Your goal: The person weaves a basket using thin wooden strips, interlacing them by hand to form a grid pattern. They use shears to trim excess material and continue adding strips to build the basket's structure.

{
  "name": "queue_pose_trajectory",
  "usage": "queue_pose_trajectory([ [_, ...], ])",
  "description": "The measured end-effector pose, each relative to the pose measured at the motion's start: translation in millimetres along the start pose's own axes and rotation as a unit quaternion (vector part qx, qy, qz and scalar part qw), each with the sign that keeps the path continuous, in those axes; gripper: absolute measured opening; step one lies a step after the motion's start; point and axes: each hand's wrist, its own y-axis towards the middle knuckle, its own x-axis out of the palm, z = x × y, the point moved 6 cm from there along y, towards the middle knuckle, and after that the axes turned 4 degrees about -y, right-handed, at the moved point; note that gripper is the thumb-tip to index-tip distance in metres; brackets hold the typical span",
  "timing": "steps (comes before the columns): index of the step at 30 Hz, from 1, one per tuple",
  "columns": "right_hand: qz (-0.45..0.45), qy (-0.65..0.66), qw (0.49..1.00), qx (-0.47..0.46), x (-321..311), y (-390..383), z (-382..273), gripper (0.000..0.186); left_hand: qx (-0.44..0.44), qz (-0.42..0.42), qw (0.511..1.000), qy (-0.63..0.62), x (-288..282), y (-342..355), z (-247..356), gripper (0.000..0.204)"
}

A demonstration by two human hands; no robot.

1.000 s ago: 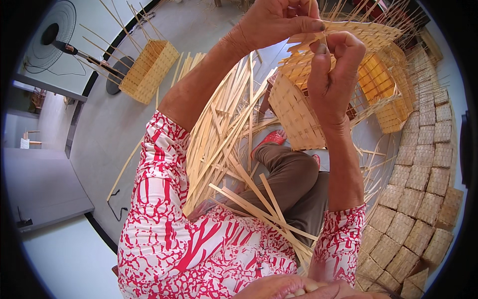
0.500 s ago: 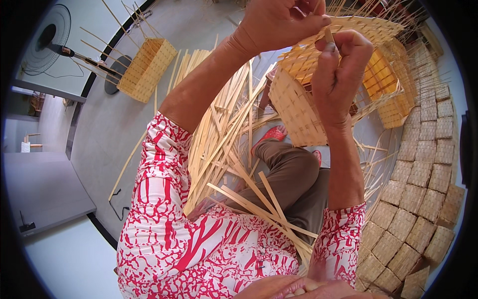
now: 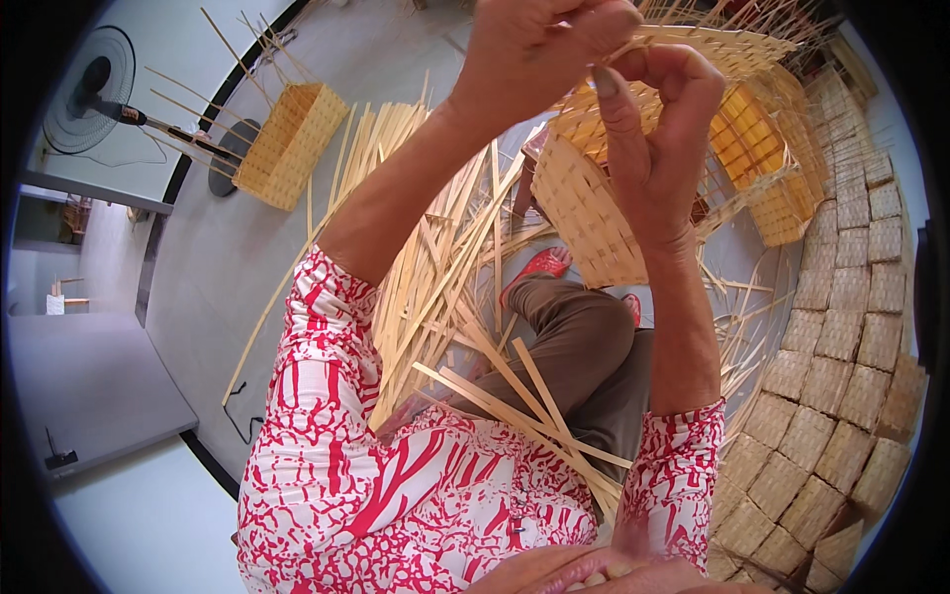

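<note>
At the top centre, my left hand [image 3: 539, 49] has its fingers pinched on a thin bamboo strip [image 3: 625, 49] at the edge of a partly woven bamboo basket [image 3: 584, 208]. My right hand [image 3: 658, 139] is just below, index finger curled and thumb raised, pinching at the same strip near the left fingertips. The fingertips partly hide the exact grip. The pale basket has a slanted woven side facing me and loose ends sticking up behind. My legs and red shoes [image 3: 539, 267] are below it.
Loose bamboo strips [image 3: 435, 297] lie across the floor and my lap. An unfinished basket [image 3: 292, 144] and a standing fan [image 3: 89, 89] are at left. Orange-yellow baskets [image 3: 757, 158] stand at right, beside rows of stacked small woven pieces [image 3: 831, 386].
Both hands have shifted a little left, the right fingertips rising slightly. The right thumb now sits closer beneath the left fingers, and the short strip end seen between them is mostly hidden.
</note>
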Motion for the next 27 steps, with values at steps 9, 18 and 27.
queue_pose_trajectory([
  [9, -0.076, -0.117, 0.987, 0.079, -40.7, -14.8, 0.7, 0.019, -0.074, 0.034, 0.990, 0.111, -7.8, -21.0, -11.3, 0.025],
  [18, -0.120, -0.340, 0.926, 0.113, -164.7, -57.1, -8.2, 0.022, -0.161, 0.100, 0.977, 0.102, -84.1, 18.5, -99.2, 0.025],
  [27, -0.103, -0.387, 0.910, 0.104, -204.4, -77.0, 26.5, 0.044, -0.037, 0.169, 0.954, 0.246, -65.5, -29.3, -56.8, 0.026],
])
